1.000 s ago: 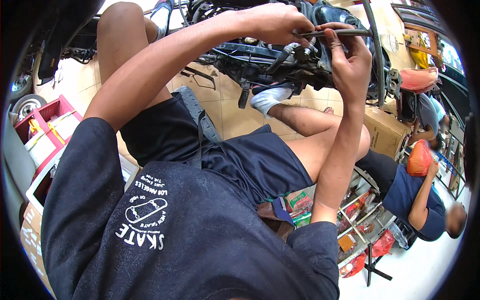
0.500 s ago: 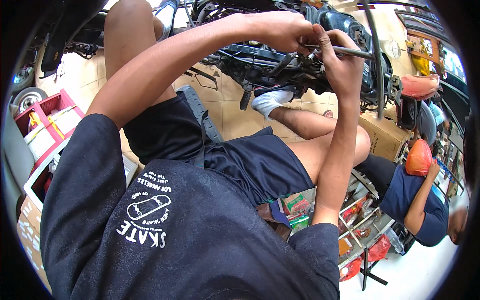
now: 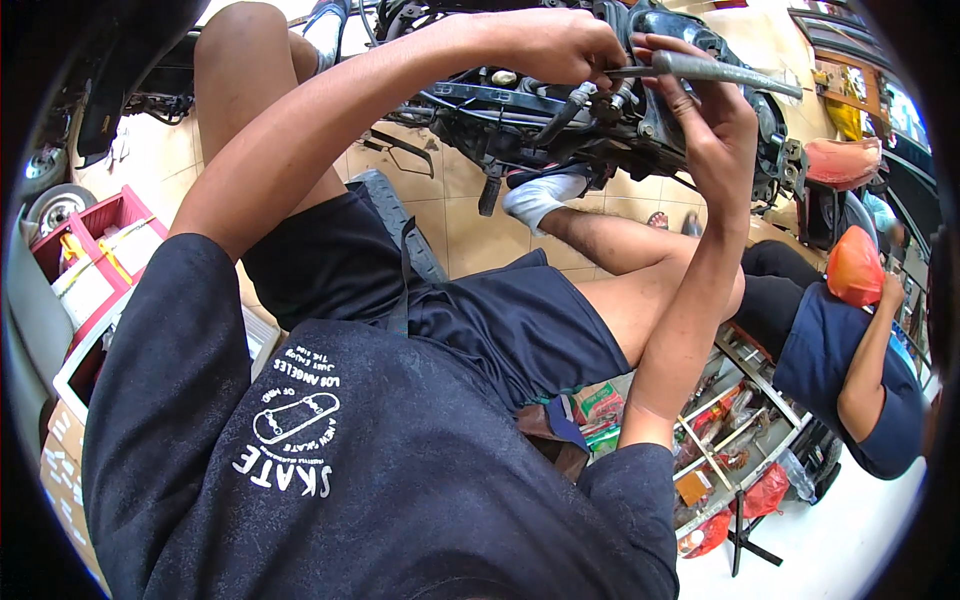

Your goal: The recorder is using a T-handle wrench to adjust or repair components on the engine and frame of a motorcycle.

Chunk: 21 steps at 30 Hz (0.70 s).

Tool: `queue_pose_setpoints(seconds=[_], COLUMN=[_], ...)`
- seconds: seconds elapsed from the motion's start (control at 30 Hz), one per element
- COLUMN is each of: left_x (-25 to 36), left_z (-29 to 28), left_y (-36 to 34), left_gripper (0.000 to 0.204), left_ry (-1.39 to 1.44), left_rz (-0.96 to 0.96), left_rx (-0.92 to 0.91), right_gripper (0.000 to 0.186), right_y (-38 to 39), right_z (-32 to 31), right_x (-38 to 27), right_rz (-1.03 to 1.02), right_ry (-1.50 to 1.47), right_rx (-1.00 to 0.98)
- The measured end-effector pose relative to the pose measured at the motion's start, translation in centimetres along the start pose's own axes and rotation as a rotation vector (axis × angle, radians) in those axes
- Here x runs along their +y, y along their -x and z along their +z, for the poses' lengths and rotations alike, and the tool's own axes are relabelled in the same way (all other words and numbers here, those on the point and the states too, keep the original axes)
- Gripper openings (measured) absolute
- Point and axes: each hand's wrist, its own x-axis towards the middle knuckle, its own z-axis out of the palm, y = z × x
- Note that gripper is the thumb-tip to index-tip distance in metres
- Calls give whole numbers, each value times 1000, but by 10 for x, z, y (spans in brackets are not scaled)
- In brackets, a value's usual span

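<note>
I can't see the tip of the grey metal tool (image 3: 730,71) behind the left hand (image 3: 578,50); my view's top edge crops the motorcycle (image 3: 490,98), its dark rim the co-worker's head (image 3: 928,425).

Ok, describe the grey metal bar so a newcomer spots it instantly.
Find the motorcycle across the view's top. Right of centre, the left hand and right hand hold the grey metal bar. Its thick pale section stands out from nearby dark motorcycle parts.

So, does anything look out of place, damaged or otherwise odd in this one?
Mainly the motorcycle at the top: it looks partly stripped, its frame bare where covers would normally sit. The left hand pinches a metal T-handle tool, the right hand beside it. No obvious spill shows.
</note>
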Motion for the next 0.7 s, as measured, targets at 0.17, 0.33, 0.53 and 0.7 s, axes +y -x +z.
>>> queue_pose_setpoints(seconds=[0.17,0.33,0.53,0.7], left_x=[12,10,50,-14], left_z=[-11,-16,-1,33], left_y=[7,5,11,-2], left_gripper=[22,25,24,28], left_ry=[73,16,-452,-12], left_rz=[-84,-82,-92,-6], left_rx=[-40,-71,81,77], right_gripper=[23,15,30,26], right_y=[0,-12,-8,-10], right_z=[9,16,13,15], right_x=[11,17,18,18], right_rz=[-60,-121,18,-165], right_ry=[-8,159,319,318], right_rx=[96,217,170,148])
